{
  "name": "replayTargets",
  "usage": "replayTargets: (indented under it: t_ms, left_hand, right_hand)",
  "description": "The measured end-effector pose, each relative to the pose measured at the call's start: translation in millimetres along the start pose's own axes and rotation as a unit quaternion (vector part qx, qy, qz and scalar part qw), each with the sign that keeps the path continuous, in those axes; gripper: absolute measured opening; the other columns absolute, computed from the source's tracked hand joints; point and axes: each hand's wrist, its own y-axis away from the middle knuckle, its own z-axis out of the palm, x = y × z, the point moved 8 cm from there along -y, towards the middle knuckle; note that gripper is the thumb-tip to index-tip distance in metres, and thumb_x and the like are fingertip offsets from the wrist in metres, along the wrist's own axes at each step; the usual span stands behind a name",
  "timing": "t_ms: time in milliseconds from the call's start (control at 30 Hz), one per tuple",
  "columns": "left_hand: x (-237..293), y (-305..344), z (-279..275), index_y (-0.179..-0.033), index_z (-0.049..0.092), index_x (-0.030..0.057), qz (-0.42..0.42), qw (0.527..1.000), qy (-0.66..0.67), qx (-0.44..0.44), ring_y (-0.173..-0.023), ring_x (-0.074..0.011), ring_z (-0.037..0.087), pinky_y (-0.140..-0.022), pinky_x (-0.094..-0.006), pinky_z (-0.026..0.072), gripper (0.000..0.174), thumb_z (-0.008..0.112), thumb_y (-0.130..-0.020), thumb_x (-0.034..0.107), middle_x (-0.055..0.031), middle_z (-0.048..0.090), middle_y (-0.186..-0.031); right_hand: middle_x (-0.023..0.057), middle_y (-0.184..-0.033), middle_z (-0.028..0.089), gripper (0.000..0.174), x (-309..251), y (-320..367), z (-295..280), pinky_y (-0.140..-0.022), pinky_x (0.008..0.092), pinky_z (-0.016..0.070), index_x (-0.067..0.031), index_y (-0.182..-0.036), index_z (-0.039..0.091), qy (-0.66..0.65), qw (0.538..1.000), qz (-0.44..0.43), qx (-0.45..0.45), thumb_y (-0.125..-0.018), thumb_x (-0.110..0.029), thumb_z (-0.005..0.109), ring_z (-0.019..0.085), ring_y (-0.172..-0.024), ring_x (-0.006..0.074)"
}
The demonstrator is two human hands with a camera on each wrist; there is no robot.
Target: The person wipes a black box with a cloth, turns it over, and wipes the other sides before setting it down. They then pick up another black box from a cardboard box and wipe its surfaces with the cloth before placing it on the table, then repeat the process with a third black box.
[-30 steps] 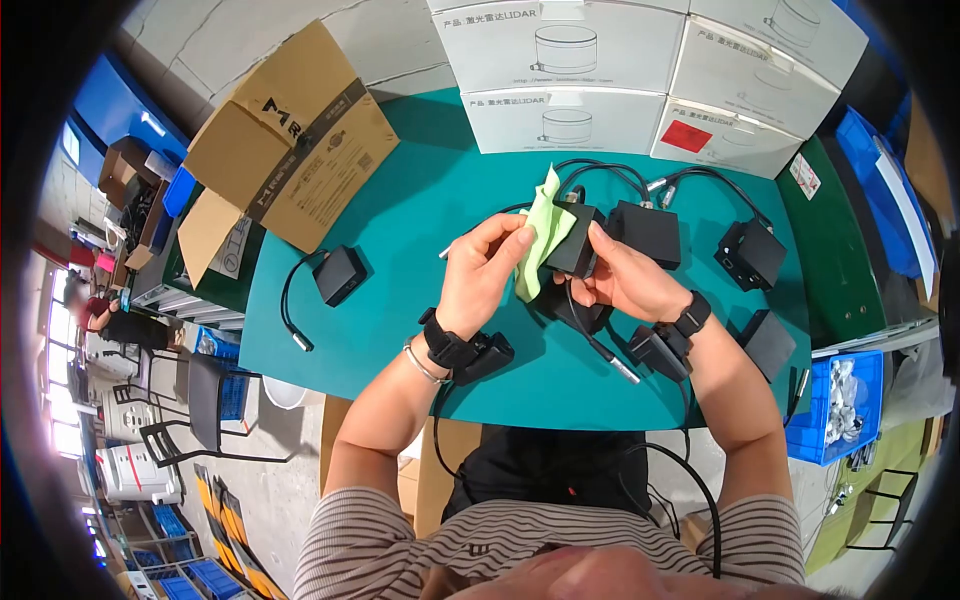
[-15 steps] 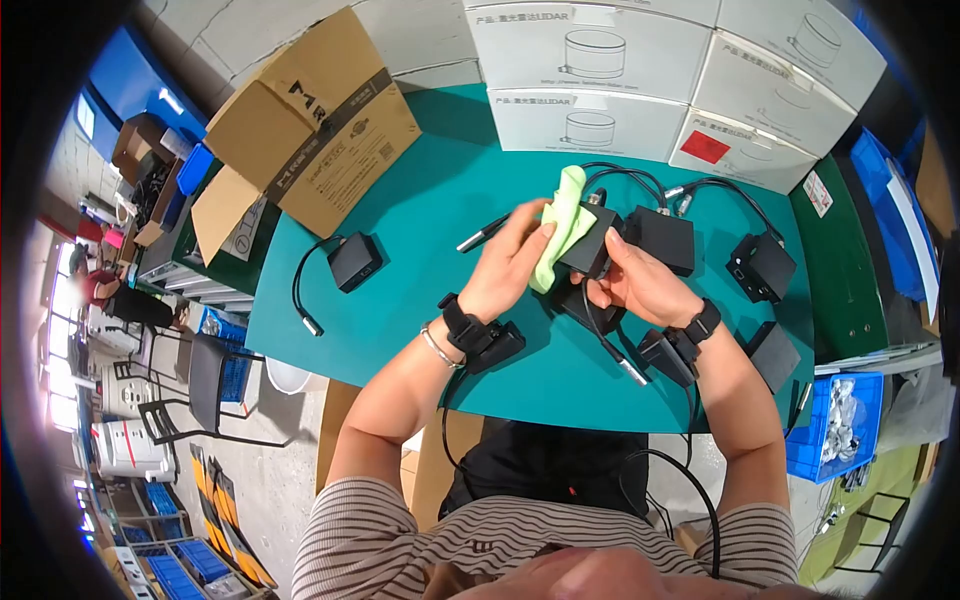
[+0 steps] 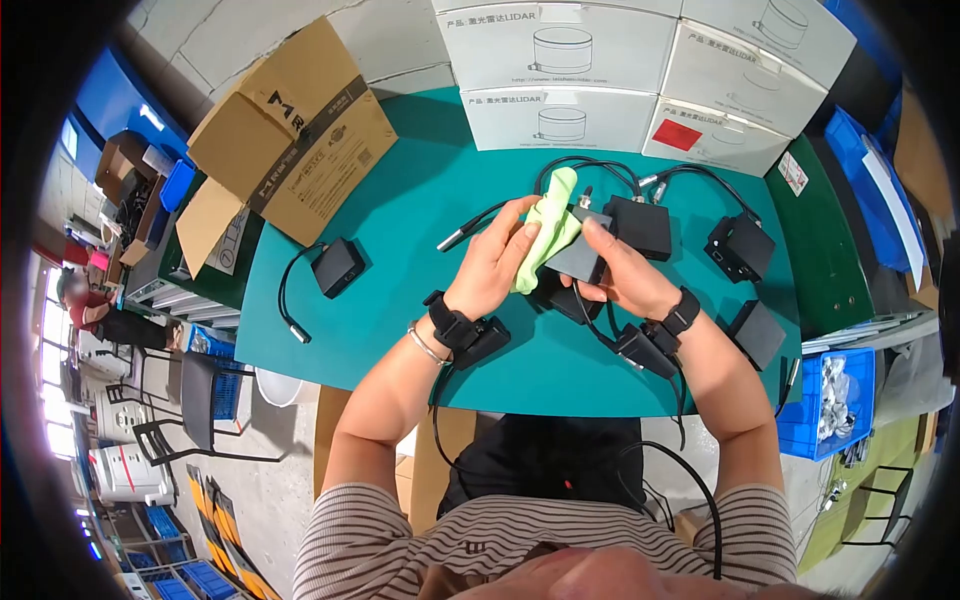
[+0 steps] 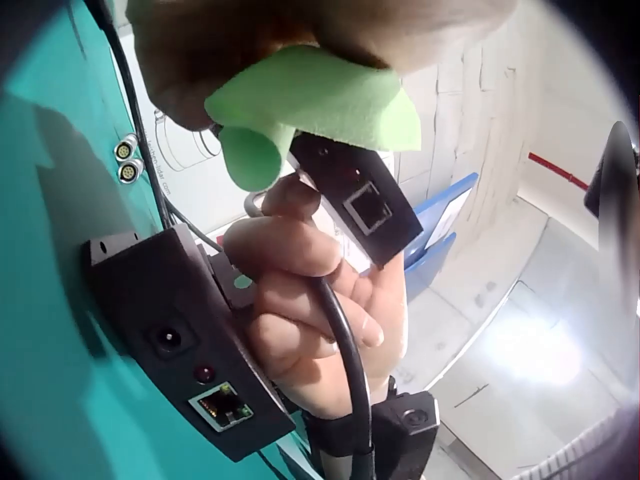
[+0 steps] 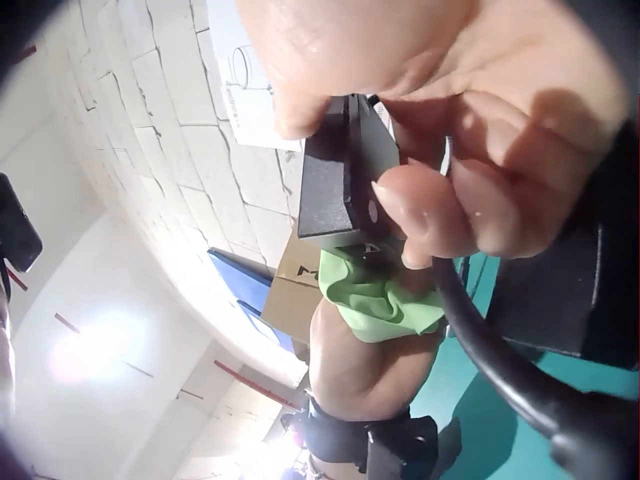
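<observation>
In the head view my left hand (image 3: 487, 265) pinches a light green cloth (image 3: 548, 232) against the side of a small black box (image 3: 578, 260). My right hand (image 3: 640, 280) grips that box, thumb on its upper face and fingers curled below. A square network socket (image 4: 368, 208) shows on one end of the box in the left wrist view. From the right wrist, the cloth (image 5: 375, 300) lies bunched at the box's far end. A black cable (image 5: 500, 370) runs down past the right fingers. Another black box (image 4: 180, 340), with a round jack and network socket, sits under the hands.
More black boxes with cables lie on the green table (image 3: 400, 350): one at left (image 3: 338, 268), one behind the hands (image 3: 640, 228), one at right (image 3: 740, 247). A flat dark box (image 3: 757, 335) is near the right edge. A cardboard box (image 3: 300, 150) and stacked white cartons (image 3: 560, 50) stand behind.
The held box has tilted, so its broad face now catches light and looks grey. The cloth is more bunched along its side. Both hands keep their holds; the head view has shifted slightly.
</observation>
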Motion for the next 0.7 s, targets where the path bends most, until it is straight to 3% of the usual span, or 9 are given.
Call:
replayTargets:
  t_ms: [67,133,200,300,500,700]
  left_hand:
    - [2.5,-0.6,-2.0,-0.131,0.043,0.0014,0.023,0.999,-0.022,0.004,-0.089,-0.0123,0.057,-0.079,-0.0256,0.0461,0.036,0.044,-0.101,0.022,-0.0111,0.062,-0.103]
    - [-11.5,-3.6,-7.9,-0.13,0.044,0.002,-0.03,0.999,0.022,0.012,-0.085,-0.0111,0.058,-0.074,-0.0248,0.0468,0.034,0.046,-0.1,0.016,-0.0094,0.063,-0.1]
    - [-17.3,-6.6,-16.4,-0.125,0.046,0.005,-0.039,0.987,0.125,0.09,-0.08,-0.0082,0.058,-0.067,-0.0219,0.0463,0.028,0.046,-0.098,0.008,-0.0063,0.063,-0.096]
    - [-29.9,-6.5,-25.9,-0.122,0.046,0.0058,-0.092,0.971,0.182,0.12,-0.081,-0.0079,0.057,-0.067,-0.0216,0.046,0.026,0.049,-0.097,0.008,-0.0053,0.061,-0.095]
    - [-16.4,-5.3,-9.1,-0.108,0.055,0.0044,-0.067,0.973,0.216,0.05,-0.083,-0.0046,0.053,-0.07,-0.02,0.0438,0.013,0.052,-0.096,0.008,-0.0004,0.058,-0.096]
    - [-15.0,-3.9,-2.8,-0.112,0.053,0.0059,-0.066,0.98,0.189,-0.005,-0.091,-0.005,0.051,-0.078,-0.0209,0.042,0.016,0.046,-0.099,0.012,0.0011,0.056,-0.102]
  right_hand:
    - [0.0062,-0.08,0.056,0.049,0.2,-0.5,-1.7,-0.048,0.0198,0.0328,-0.007,-0.108,0.054,0.018,1.0,0.002,0.009,-0.098,-0.053,0.038,0.039,-0.054,0.0069]
    - [0.0063,-0.078,0.057,0.045,-0.2,-1.5,-0.6,-0.045,0.0199,0.031,-0.0079,-0.11,0.053,0.033,0.999,0.001,-0.003,-0.099,-0.049,0.036,0.039,-0.052,0.0072]
    - [0.0061,-0.077,0.057,0.045,-1.7,-1.1,0.4,-0.045,0.0199,0.0312,-0.0078,-0.109,0.053,0.019,1.0,-0.003,-0.012,-0.099,-0.049,0.036,0.039,-0.051,0.0072]
    - [0.0059,-0.077,0.056,0.046,-3.4,-1.7,1.6,-0.046,0.0198,0.0317,-0.0074,-0.109,0.052,0.007,1.0,-0.006,-0.021,-0.1,-0.049,0.035,0.039,-0.05,0.0073]
    - [0.0061,-0.078,0.056,0.05,-0.2,-2.3,-0.3,-0.048,0.0197,0.0332,-0.0059,-0.111,0.051,0.012,1.0,-0.006,-0.011,-0.098,-0.052,0.037,0.039,-0.052,0.0074]
    - [0.0059,-0.079,0.056,0.053,0.9,-3.0,-1.3,-0.049,0.0203,0.033,-0.0049,-0.108,0.053,0.016,1.0,-0.003,-0.009,-0.097,-0.054,0.038,0.04,-0.053,0.0078]
